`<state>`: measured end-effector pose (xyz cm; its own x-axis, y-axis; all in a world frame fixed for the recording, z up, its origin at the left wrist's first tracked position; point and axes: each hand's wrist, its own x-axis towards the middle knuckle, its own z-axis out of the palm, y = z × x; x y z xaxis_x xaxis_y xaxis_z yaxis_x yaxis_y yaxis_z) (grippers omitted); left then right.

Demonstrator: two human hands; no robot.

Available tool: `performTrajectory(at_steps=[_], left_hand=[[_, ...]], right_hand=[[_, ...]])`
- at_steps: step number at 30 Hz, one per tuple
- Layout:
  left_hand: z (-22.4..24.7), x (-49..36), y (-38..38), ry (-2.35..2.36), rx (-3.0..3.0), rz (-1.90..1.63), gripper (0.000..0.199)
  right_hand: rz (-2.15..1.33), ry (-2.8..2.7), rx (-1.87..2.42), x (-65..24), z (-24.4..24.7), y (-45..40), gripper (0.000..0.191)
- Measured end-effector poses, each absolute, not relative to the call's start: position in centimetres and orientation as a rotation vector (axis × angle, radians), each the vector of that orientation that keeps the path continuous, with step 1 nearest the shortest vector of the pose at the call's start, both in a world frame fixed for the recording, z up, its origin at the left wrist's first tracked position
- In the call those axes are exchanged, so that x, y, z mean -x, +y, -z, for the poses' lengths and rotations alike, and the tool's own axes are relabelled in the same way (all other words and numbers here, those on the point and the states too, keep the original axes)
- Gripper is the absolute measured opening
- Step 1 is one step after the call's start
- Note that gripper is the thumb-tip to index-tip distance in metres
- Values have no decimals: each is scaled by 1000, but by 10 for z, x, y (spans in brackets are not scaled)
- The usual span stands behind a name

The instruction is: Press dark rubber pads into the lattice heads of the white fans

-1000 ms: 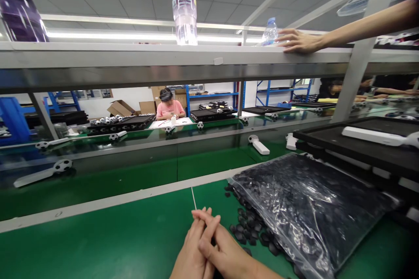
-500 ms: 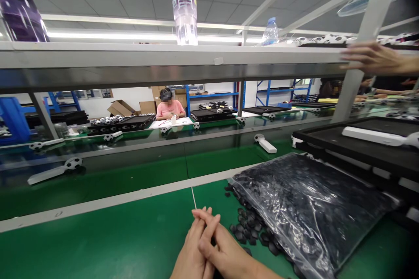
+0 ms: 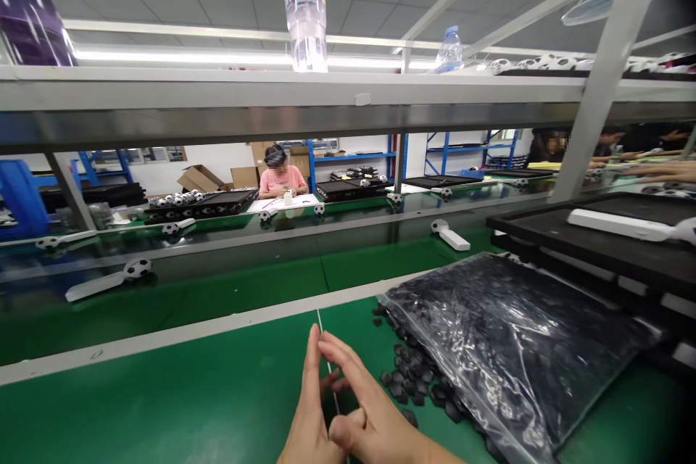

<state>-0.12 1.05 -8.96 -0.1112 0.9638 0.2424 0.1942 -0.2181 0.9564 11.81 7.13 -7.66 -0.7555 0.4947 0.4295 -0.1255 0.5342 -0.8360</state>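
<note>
My left hand (image 3: 311, 406) and my right hand (image 3: 370, 406) meet at the fingertips above the green table (image 3: 190, 399), with a gap between the palms. Neither hand holds anything that I can see, and their fingers are stretched out. Just right of my right hand, loose black pieces (image 3: 413, 370) lie scattered on the table. They lie along the edge of a clear plastic bag (image 3: 516, 341) filled with more dark pieces.
Stacked black trays (image 3: 609, 232) stand at the right, a white football-headed item on top. Beyond the table edge, a green belt carries similar items (image 3: 109, 283). A shelf (image 3: 217, 94) with bottles crosses above. A person (image 3: 281, 177) sits opposite; another person's hand shows far right.
My hands, clasped before, have opened apart at the palms. Items on the near belt have shifted right, those on the far belt left. The other person's hand has dropped from the shelf post.
</note>
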Motion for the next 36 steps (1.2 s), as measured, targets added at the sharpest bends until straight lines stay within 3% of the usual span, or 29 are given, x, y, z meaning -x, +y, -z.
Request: performTrajectory(at_steps=[7, 21, 31, 36], left_hand=[[95, 6, 14, 1239, -1545, -1420, 83], [97, 8, 16, 1097, -1497, -1429, 95], [103, 10, 23, 1033, -1326, -1329, 90], [100, 8, 23, 1006, -1344, -1327, 86]], right_hand=[[-1279, -2153, 237, -120, 71, 72, 93], [-1297, -2213, 261, -122, 65, 70, 99], [-1405, -2235, 279, -122, 69, 73, 76], [-1379, -2275, 367, -122, 64, 72, 74]])
